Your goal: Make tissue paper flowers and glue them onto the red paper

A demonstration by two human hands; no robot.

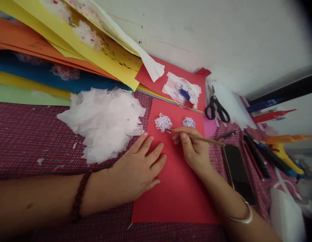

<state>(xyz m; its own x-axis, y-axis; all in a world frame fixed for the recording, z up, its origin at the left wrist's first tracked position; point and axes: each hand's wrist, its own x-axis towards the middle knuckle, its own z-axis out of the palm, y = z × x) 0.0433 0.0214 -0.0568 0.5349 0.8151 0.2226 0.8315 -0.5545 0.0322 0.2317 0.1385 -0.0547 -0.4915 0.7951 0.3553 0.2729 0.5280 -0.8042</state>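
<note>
A red paper sheet (180, 188) lies on a checked cloth. My left hand (138, 168) rests flat on its left edge, fingers spread. My right hand (192, 148) pinches a thin wooden brush (206, 139), its tip touching a white tissue flower speckled blue (163, 122) stuck on the sheet. A second, smaller speckled tissue flower (188, 122) sits just right of the first, above my right hand.
A heap of white tissue paper (103, 121) lies left of the sheet. Stacked coloured papers (57, 57) fill the upper left. Black scissors (216, 109), a dark phone (238, 173), pens (257, 154) and a glue bottle (284, 156) lie at the right.
</note>
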